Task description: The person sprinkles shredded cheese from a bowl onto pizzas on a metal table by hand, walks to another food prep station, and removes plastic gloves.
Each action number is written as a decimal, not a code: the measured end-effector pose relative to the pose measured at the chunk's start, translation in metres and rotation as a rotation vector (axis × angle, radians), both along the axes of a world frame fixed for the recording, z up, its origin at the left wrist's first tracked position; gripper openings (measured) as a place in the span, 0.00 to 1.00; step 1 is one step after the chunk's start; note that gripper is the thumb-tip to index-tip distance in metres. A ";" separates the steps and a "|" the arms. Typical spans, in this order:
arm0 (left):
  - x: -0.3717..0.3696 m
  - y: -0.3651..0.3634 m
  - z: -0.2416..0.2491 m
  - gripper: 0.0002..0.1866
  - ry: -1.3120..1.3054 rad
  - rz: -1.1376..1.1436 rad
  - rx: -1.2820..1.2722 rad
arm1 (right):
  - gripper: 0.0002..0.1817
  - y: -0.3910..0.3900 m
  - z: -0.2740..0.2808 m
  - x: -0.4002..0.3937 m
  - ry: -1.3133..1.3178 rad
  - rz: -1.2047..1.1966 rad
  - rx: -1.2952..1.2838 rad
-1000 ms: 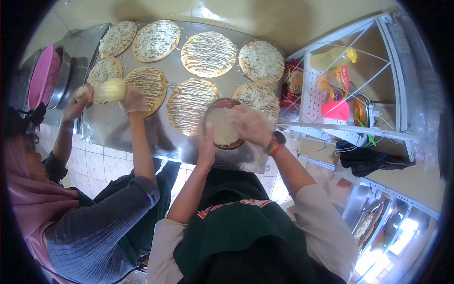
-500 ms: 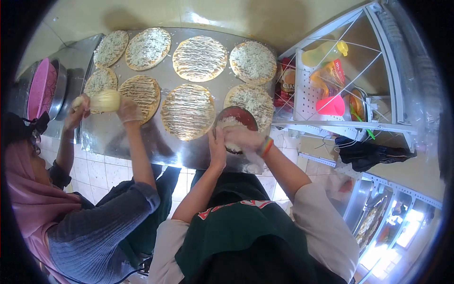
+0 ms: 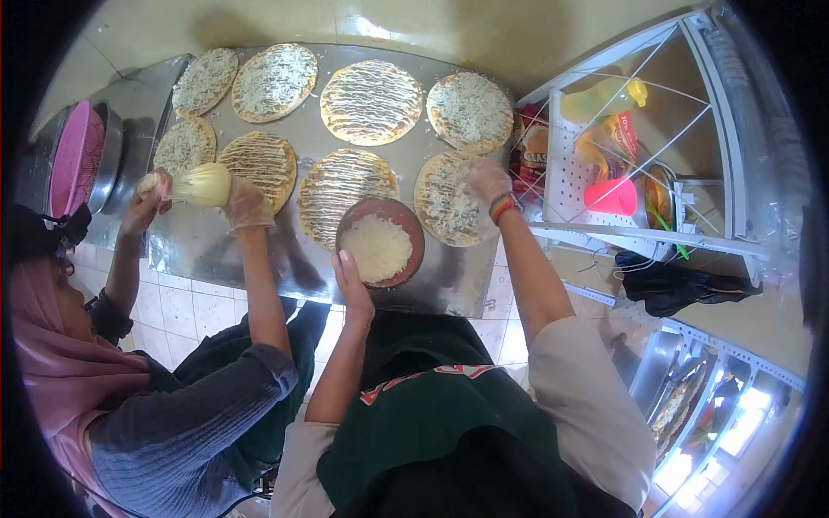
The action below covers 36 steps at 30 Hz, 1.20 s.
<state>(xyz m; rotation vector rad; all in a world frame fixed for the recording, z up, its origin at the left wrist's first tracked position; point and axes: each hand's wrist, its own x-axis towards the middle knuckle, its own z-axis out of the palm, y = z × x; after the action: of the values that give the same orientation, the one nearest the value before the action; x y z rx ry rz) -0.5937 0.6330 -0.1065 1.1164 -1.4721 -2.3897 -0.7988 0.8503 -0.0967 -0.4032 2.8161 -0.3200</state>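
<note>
My left hand (image 3: pixel 354 293) supports a reddish-brown bowl (image 3: pixel 414 259) from its near left side, thumb up on the rim. Inside lies a heap of grated white cheese (image 3: pixel 376 249). My right hand (image 3: pixel 488 183), in a clear plastic glove, is over the upper right of a round flat base (image 3: pixel 447 211) strewn with cheese shreds. Its fingers are curled and a little blurred, and the cheese in them is mostly hidden. Left of that, partly behind the bowl, another round base (image 3: pixel 345 190) carries brown and white drizzled lines.
More round bases, some cheese-covered (image 3: pixel 471 110) and some only drizzled (image 3: pixel 371 102), lie on the metal table (image 3: pixel 207 250). On the left a co-worker holds a piping bag (image 3: pixel 203 185) over the table. At right stands a white rack (image 3: pixel 574 194) with bottles and a pink cup (image 3: pixel 610 197).
My right hand has left the bowl and moved right and up over the cheese-strewn base. The bowl, in my left hand, has shifted left. The co-worker's piping bag has moved slightly right.
</note>
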 end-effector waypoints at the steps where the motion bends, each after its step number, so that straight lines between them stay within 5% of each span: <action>1: 0.000 -0.003 -0.001 0.34 0.000 -0.001 0.000 | 0.13 0.005 -0.012 -0.003 0.025 -0.094 0.028; 3: 0.000 -0.008 -0.003 0.33 0.100 0.001 0.054 | 0.14 0.004 -0.007 -0.001 0.050 -0.189 0.060; 6: -0.005 -0.010 0.009 0.32 0.127 -0.010 0.052 | 0.15 -0.003 0.017 0.006 -0.192 0.053 0.048; 9: -0.006 -0.010 0.009 0.30 0.124 0.006 0.027 | 0.14 -0.002 -0.013 0.008 -0.166 -0.037 0.078; 12: -0.008 -0.009 0.010 0.30 0.157 0.003 0.080 | 0.12 -0.015 -0.034 0.026 -0.016 0.100 -0.178; 14: -0.008 -0.010 0.011 0.30 0.150 -0.009 0.056 | 0.10 -0.032 -0.023 0.039 -0.145 0.096 -0.068; 17: -0.007 -0.011 0.019 0.29 0.155 -0.010 0.061 | 0.09 -0.016 -0.080 0.061 -0.078 0.047 0.056; 26: -0.007 -0.009 0.018 0.27 0.174 -0.012 0.097 | 0.07 0.018 -0.012 0.050 0.148 -0.046 -0.009; 33: -0.009 -0.010 0.021 0.27 0.220 -0.017 0.091 | 0.07 0.008 -0.013 0.084 -0.020 -0.092 0.037; 36: -0.009 -0.010 0.026 0.27 0.207 -0.007 0.116 | 0.07 0.026 -0.014 0.093 0.099 0.147 -0.019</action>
<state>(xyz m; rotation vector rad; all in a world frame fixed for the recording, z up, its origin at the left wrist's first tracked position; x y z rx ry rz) -0.6029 0.6226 -0.0805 0.8544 -1.2888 -2.5347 -0.7055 0.8768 -0.1109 -0.6440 2.8602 -0.3036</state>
